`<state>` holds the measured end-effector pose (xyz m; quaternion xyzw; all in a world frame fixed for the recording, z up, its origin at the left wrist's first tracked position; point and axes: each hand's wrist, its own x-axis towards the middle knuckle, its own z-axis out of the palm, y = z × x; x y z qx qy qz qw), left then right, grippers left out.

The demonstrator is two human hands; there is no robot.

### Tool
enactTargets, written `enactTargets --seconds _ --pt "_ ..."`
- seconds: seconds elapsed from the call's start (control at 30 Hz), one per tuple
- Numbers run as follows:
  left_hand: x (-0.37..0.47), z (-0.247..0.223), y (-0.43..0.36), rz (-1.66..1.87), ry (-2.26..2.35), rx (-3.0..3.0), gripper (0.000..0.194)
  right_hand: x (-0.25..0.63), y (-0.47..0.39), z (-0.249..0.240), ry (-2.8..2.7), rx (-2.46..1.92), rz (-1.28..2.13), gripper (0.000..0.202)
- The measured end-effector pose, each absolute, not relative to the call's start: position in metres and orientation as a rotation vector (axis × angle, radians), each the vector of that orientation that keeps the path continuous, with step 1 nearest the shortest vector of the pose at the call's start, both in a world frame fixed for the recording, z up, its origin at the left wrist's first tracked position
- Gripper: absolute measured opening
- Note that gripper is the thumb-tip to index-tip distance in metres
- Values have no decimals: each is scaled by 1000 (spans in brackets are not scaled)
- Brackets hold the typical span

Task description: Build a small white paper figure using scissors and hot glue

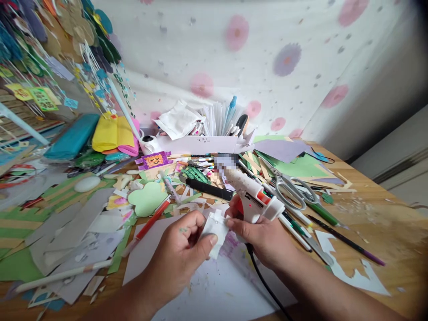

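White and creased, a small rectangular packet (216, 228) is pinched in the left hand's grip (182, 247). The right hand's grip (262, 236) wraps a white plastic glue gun (250, 189).

Home-like craft corner, wooden table (397, 223) strewn with paper scraps (80, 220), scissors (279, 179), glue gun (254, 203), flower-patterned cloth (187, 40) behind.

From packet (216, 227), found room over white sheet (217, 294) at six o'clock; met black marker (209, 188) at twelve, scissors (281, 179) at two, cable (266, 285) at five.
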<state>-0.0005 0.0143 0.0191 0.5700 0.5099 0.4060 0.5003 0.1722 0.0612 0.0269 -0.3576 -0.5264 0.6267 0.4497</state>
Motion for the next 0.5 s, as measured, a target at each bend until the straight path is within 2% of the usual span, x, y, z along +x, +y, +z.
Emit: enactTargets --seconds 0.2,0.37,0.5 --pt "-4 21 18 1095 1125 1410 18 167 59 31 -1403 -1055 1371 25" --pt "-1 18 21 1145 1301 1407 16 165 50 12 -1585 -1112 1077 17" --pt "2 20 23 1126 1413 1418 14 166 48 5 -1623 -1128 1017 15"
